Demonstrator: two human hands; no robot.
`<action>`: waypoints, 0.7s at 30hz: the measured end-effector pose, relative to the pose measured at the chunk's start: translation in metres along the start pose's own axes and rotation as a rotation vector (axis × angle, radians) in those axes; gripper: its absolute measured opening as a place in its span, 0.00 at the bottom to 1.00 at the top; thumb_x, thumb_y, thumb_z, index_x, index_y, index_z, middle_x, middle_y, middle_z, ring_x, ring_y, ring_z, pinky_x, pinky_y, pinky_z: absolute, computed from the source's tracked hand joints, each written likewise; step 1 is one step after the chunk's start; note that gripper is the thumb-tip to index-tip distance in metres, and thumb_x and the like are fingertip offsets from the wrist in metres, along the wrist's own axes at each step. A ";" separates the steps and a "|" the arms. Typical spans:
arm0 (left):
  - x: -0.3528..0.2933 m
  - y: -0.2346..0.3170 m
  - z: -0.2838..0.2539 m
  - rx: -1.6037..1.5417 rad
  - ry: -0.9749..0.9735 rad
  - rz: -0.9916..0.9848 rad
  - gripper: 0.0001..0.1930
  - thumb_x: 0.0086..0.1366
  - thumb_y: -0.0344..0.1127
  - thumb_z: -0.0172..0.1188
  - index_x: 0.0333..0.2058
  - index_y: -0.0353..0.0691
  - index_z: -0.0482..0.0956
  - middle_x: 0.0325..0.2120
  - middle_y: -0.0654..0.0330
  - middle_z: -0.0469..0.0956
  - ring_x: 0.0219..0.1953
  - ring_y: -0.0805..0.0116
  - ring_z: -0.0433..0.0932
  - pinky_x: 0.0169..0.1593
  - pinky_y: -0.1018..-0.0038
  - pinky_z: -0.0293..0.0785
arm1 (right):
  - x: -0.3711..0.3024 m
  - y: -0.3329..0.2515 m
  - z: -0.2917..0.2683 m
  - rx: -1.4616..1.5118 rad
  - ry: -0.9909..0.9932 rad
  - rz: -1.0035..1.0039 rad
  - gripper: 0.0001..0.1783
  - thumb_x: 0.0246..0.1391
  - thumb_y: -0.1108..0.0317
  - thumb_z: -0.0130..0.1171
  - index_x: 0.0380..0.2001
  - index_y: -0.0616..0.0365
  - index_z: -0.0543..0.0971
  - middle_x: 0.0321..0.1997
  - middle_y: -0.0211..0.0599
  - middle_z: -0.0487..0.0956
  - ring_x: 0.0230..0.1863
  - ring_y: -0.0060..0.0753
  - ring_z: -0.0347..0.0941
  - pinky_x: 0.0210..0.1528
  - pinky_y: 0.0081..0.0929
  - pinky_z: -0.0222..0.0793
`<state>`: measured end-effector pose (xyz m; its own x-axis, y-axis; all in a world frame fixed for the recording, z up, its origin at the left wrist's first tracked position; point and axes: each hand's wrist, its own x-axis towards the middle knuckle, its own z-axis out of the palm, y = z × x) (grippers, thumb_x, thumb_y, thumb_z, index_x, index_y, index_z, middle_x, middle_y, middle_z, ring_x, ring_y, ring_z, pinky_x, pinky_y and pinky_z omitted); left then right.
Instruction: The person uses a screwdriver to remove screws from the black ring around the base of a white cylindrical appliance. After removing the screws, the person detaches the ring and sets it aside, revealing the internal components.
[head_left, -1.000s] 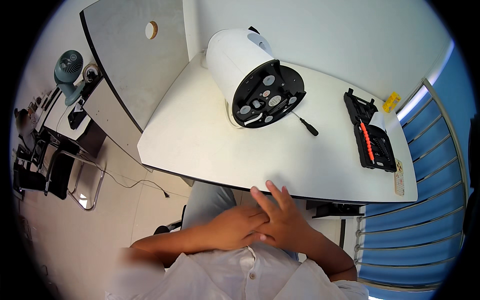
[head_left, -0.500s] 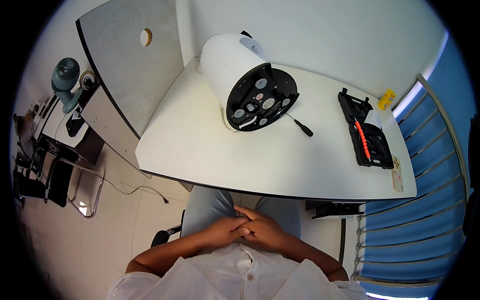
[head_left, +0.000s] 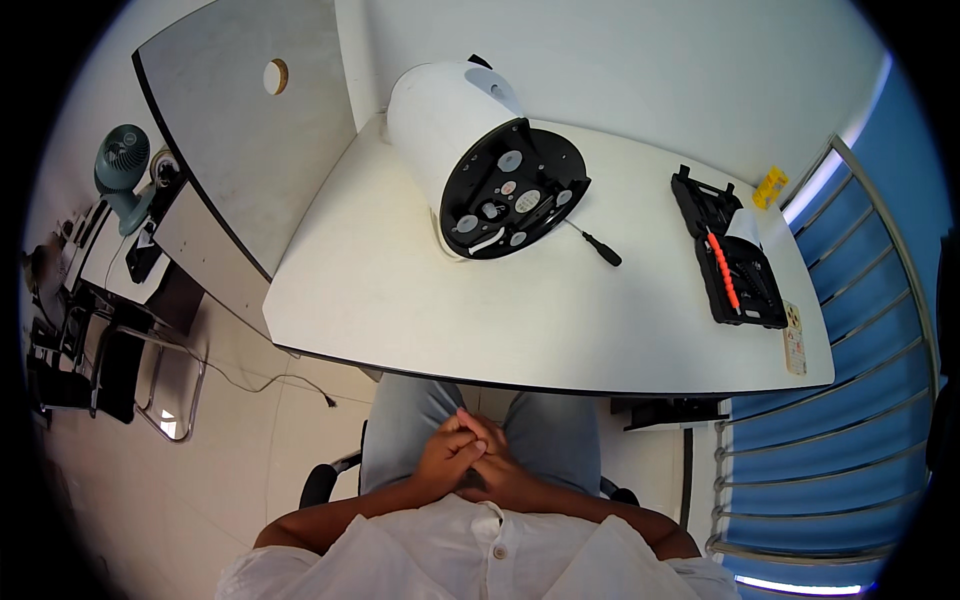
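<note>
My left hand (head_left: 449,458) and my right hand (head_left: 493,462) are clasped together above my lap, fingers closed around each other. No tool or part shows between them. Across the table, a white cylindrical appliance (head_left: 428,125) lies on its side. Its round black base (head_left: 540,160), with pale round pads and recesses, faces toward me. A screwdriver (head_left: 602,249) with a black handle lies just right of the base, its shaft tip close to the base's edge. Neither hand touches the table or these things.
On the white table (head_left: 400,320), an open black tool case (head_left: 712,285) holds an orange flexible shaft (head_left: 722,270). A yellow object (head_left: 770,187) and a remote control (head_left: 794,340) are nearby. Metal railing (head_left: 875,190) stands right; a green fan (head_left: 122,165) and a black chair (head_left: 115,370) stand left.
My clasped hands have shifted slightly, and their fingers now point more forward, away from me. The view has moved a little; the things on the table stay as they were.
</note>
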<state>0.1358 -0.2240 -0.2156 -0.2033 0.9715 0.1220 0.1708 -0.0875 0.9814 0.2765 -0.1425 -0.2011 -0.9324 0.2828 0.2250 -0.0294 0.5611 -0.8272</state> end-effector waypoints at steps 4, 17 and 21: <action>-0.003 -0.027 0.000 -0.128 0.033 -0.228 0.12 0.64 0.38 0.57 0.40 0.36 0.75 0.40 0.52 0.72 0.43 0.56 0.72 0.48 0.66 0.68 | 0.003 -0.012 -0.019 -0.232 -0.203 0.266 0.33 0.45 0.55 0.67 0.54 0.56 0.74 0.68 0.47 0.59 0.72 0.60 0.38 0.70 0.62 0.37; 0.030 0.024 -0.024 0.471 -0.691 -0.235 0.13 0.68 0.43 0.49 0.45 0.43 0.74 0.37 0.52 0.79 0.40 0.51 0.78 0.43 0.60 0.72 | 0.003 -0.017 -0.036 -0.474 -0.510 0.201 0.20 0.59 0.49 0.54 0.52 0.39 0.77 0.61 0.27 0.70 0.74 0.58 0.33 0.59 0.87 0.26; 0.025 0.020 -0.018 0.655 -0.585 -0.205 0.12 0.67 0.44 0.52 0.42 0.47 0.76 0.34 0.56 0.81 0.36 0.53 0.80 0.40 0.59 0.73 | 0.003 -0.015 -0.027 -0.417 -0.483 0.344 0.23 0.60 0.47 0.51 0.56 0.38 0.73 0.63 0.26 0.68 0.74 0.58 0.33 0.59 0.86 0.27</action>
<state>0.1167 -0.2050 -0.1900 0.2021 0.9268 -0.3165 0.7366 0.0692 0.6728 0.2836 -0.1285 -0.1743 -0.9221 0.1755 -0.3449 0.3442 0.7793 -0.5237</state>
